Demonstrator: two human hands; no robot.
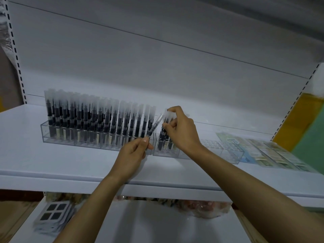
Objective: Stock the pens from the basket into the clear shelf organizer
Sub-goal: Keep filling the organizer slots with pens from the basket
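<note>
A clear shelf organizer (57, 139) runs along the white shelf, its left and middle slots packed with several upright black pens (98, 120) under frosted caps. My left hand (133, 153) pinches the lower end of one pen (155, 125), which tilts up and to the right in front of the organizer. My right hand (180, 130) grips the capped tops of a small cluster of pens (165, 135) standing in a slot right of the full rows. The basket is out of view.
The organizer's right section (226, 151) holds no pens. Flat packets (273, 153) lie on the shelf (52, 165) to the right. On the lower shelf sit packs with dark squares (52, 214) at left and crinkled plastic bags (201, 207) at the back.
</note>
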